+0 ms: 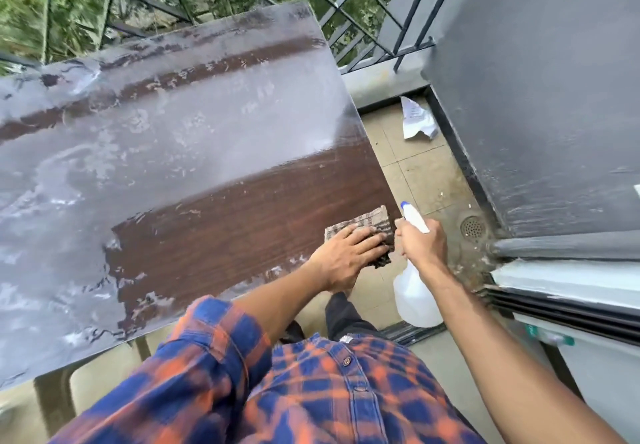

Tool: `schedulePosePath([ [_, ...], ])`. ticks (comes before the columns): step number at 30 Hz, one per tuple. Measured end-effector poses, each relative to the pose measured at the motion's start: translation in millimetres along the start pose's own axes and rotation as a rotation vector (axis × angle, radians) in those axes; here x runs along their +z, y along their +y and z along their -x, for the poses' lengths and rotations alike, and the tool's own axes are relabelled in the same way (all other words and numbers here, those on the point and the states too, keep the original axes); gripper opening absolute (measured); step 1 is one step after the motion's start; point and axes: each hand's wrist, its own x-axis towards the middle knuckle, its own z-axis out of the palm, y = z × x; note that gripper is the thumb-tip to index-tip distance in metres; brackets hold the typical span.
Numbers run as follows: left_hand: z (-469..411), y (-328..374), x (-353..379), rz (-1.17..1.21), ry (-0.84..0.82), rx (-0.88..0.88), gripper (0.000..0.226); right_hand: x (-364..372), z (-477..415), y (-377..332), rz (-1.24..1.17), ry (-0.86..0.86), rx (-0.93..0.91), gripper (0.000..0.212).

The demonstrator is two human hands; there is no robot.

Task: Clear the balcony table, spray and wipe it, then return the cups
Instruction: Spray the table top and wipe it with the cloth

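Shirt (311, 391) below. Presses left hand (343, 256) flat on cloth (374, 222), right corner of table (173, 132); grips bottle (414, 294) in right hand (422, 243); wet part leftward.

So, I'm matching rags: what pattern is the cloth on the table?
Pale grey with darker checked stripes: the cloth under the left hand, head view.

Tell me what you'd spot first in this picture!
The big table stands out: a grey-white, wet-looking film covers it, except for a brown wiped strip near the person. At its right corner the left hand presses a cloth flat, and the right hand grips a white bottle just off the edge. A crumpled paper lies on the floor past the table.
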Motion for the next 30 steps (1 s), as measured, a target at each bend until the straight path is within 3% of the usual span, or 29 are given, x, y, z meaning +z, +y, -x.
schedulePosePath([
  [7, 98, -21, 20, 0.049, 0.084, -0.024, 0.061, 43, 49, -18, 0.039, -0.064, -0.053, 0.031],
  [20, 357, -46, 86, 0.072, 0.153, -0.385, 0.064, 144, 138, -52, 0.128, -0.246, -0.241, 0.024],
  [24, 377, -46, 96, 0.074, 0.151, -0.416, 0.060, 158, 150, -53, 0.169, -0.275, -0.268, 0.017],
  [30, 342, -40, 88, 0.106, 0.163, -0.433, 0.060, 159, 149, -47, 0.185, -0.278, -0.288, 0.027],
])
